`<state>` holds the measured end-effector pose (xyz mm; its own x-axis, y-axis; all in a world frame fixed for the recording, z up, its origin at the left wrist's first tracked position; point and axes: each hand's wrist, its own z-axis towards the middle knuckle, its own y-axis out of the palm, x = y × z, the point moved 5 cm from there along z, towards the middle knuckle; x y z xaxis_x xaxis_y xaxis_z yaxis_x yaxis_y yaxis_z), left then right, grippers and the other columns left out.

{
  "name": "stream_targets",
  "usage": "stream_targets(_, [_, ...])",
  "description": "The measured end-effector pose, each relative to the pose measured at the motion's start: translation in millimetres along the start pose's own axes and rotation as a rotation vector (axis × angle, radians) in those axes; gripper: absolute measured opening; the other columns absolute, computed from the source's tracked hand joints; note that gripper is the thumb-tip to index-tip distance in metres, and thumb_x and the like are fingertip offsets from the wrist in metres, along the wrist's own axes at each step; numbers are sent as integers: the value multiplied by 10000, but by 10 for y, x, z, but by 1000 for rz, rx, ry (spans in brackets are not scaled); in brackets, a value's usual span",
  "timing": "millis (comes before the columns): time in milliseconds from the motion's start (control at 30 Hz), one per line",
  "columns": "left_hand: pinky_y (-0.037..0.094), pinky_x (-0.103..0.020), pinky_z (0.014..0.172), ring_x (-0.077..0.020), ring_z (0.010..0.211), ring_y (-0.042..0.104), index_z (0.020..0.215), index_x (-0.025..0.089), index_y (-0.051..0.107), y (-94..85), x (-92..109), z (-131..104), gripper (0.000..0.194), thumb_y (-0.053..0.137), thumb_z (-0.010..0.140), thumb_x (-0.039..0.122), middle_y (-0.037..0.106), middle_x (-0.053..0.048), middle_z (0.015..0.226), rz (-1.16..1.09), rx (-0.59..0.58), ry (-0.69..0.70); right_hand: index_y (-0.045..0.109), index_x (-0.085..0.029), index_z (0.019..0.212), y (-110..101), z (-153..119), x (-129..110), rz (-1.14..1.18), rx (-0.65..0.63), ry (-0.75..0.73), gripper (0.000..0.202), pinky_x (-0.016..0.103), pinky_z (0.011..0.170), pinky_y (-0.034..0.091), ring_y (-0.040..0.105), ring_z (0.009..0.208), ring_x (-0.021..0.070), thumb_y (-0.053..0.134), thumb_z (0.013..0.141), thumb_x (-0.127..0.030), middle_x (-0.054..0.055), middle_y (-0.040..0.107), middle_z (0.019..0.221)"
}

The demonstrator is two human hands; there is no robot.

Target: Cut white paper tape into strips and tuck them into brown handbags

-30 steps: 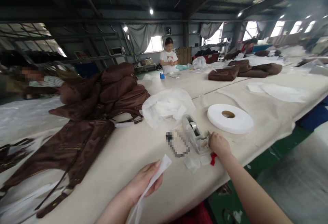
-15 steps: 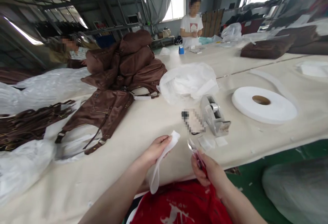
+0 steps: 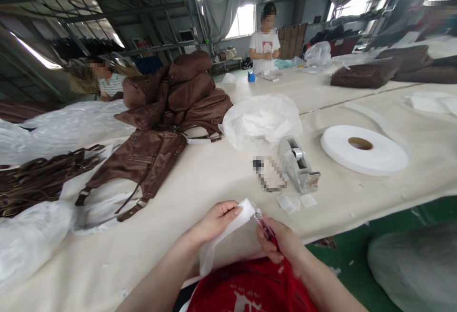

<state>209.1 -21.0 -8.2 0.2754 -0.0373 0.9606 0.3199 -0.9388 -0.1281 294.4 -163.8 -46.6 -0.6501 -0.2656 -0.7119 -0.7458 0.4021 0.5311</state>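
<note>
A white strip (image 3: 233,224) is pinched in my left hand (image 3: 219,219), its tail hanging down toward my red apron (image 3: 246,286). My right hand (image 3: 276,238) is closed around small snips (image 3: 263,224) with reddish handles. Their metal blades are at the strip's upper right end; I cannot tell whether they touch it. Beyond my hands stand a grey tape dispenser (image 3: 298,169) and a blurred-out flat object (image 3: 269,174). Small white pieces (image 3: 288,203) lie in front of the dispenser.
A large white roll (image 3: 332,152) lies flat on the right. Brown bags (image 3: 193,81) are piled at the back left, with one bag (image 3: 157,152) laid out nearer. Crumpled white plastic (image 3: 262,119) sits mid-table. A person (image 3: 264,45) stands across the table.
The snips in my right hand have moved left to the strip's end. My left hand has lowered slightly, and the strip is turned more toward the blades.
</note>
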Motion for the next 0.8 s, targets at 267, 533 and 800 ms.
stream_targets(267, [440, -300, 877, -205, 944, 594, 1093, 138, 677, 88, 118, -59, 399, 517, 934, 467, 690, -70, 1038, 68, -205, 107, 563, -187, 734, 74, -63, 22, 221, -63, 103, 408, 184, 311, 70, 153, 309, 30, 572, 802, -590, -112, 309, 421])
stream_targets(533, [446, -301, 900, -218, 968, 609, 1089, 164, 699, 135, 169, -62, 393, 502, 935, 467, 704, -71, 1057, 116, -203, 107, 554, -176, 717, 61, -47, 87, 400, -60, 104, 360, 168, 329, 71, 126, 337, 26, 637, 789, -519, -127, 262, 429])
stream_targets(800, [454, -293, 900, -215, 967, 606, 1102, 182, 708, 156, 222, -75, 394, 498, 933, 471, 697, -71, 1056, 139, -243, 119, 558, -164, 694, 21, -47, 123, 468, -84, 184, 337, 144, 320, 65, 98, 335, 16, 685, 764, -468, -133, 254, 412])
